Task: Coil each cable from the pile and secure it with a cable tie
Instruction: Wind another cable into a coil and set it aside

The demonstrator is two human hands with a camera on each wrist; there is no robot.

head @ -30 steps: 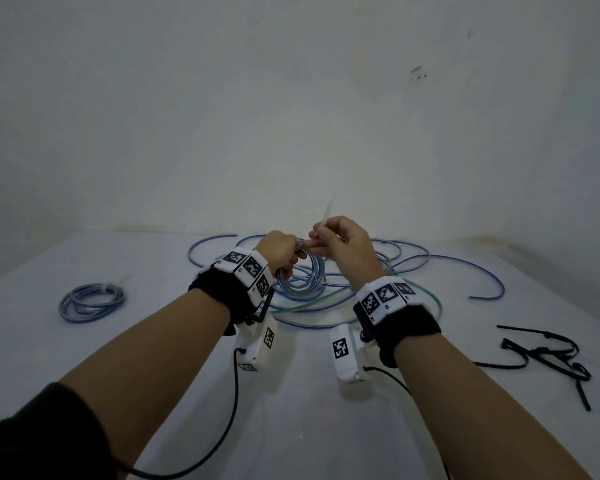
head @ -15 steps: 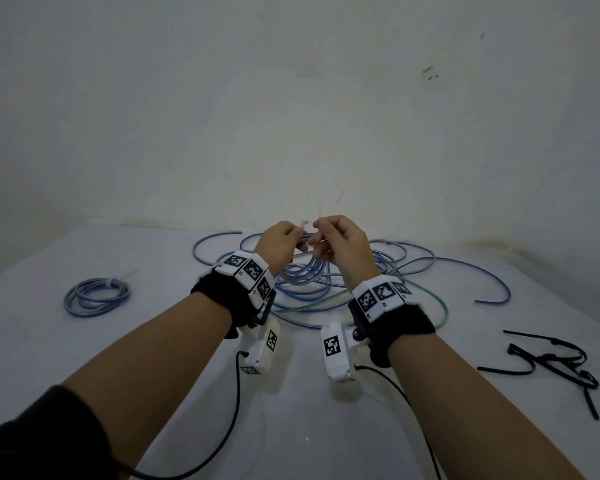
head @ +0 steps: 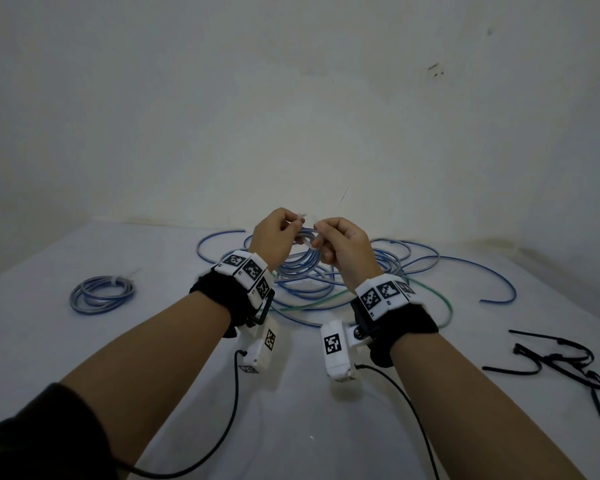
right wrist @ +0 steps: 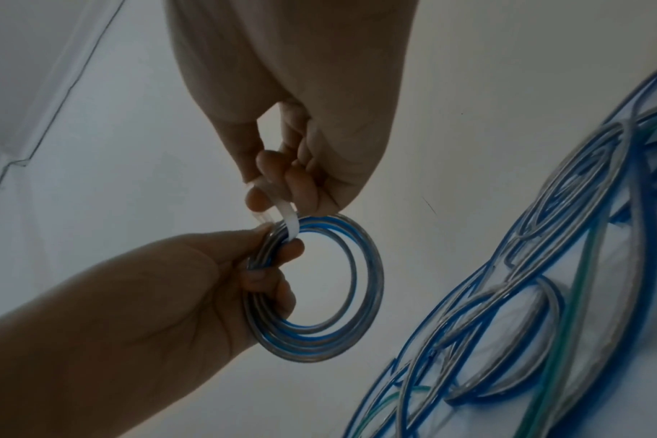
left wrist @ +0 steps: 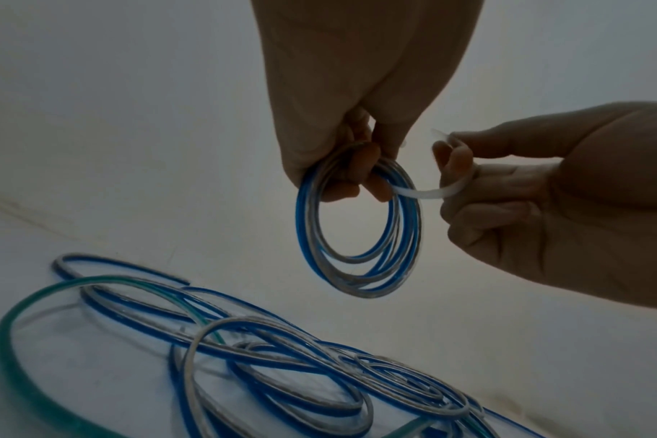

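Two hands meet above the white table (head: 153, 393): the left hand (left wrist: 357, 97) grips a small round coil of blue-and-clear cable (left wrist: 360, 231) by its top, while the right hand (left wrist: 537, 192), just right of it, pinches a translucent white cable tie (left wrist: 428, 192) threaded through the coil, its strip running rightward. Beyond lies the loose cable pile (head: 395, 265); far left, a tied coil (head: 101, 294).

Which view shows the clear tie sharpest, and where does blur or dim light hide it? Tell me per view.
Left wrist: tie crisp against the coil. Right wrist: dimmer, tie readable, pile smeared. Head: dark, tie lost between the left hand and right hand.
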